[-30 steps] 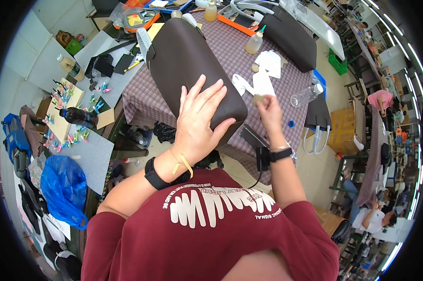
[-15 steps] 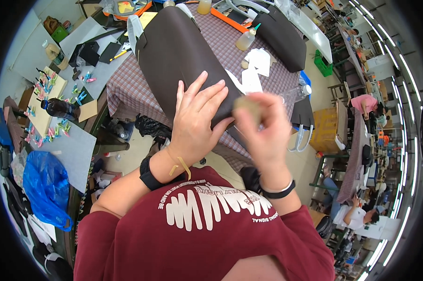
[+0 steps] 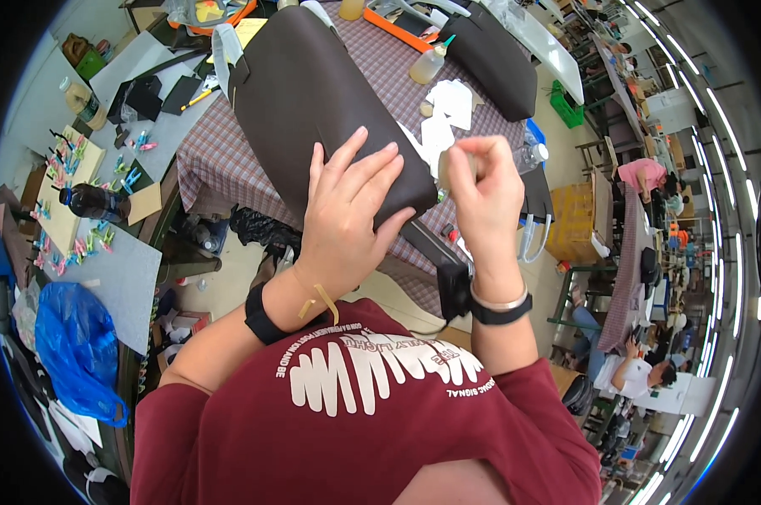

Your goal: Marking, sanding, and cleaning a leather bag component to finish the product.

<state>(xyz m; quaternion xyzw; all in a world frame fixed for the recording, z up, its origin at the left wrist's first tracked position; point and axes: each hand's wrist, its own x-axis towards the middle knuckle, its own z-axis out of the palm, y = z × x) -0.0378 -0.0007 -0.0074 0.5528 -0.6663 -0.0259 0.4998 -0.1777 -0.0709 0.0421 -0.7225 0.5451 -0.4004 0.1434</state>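
Note:
A dark brown leather bag (image 3: 313, 88) lies on its side across the table, its near end towards me. My left hand (image 3: 347, 202) rests flat on that near end, fingers spread and thumb at the lower edge. Just right of the bag's near corner, my right hand (image 3: 492, 189) pinches a small tan lump (image 3: 460, 167), mostly hidden by the fingers; its exact kind is unclear. Beyond that hand lie white paper pieces (image 3: 449, 103) and a glue bottle (image 3: 428, 64) with a green nozzle.
Checked cloth covers the table (image 3: 208, 156). A second dark bag (image 3: 490, 59) lies at the far right, near a clear plastic bottle (image 3: 530, 157). On the left side table are coloured clips, a dark bottle (image 3: 94, 202) and a blue plastic bag (image 3: 76, 349). A carton (image 3: 570, 220) stands on the right.
My right hand has moved slightly up and right with the tan lump, away from the bag's near corner. My left hand stays on the bag. The whole view has shifted a little.

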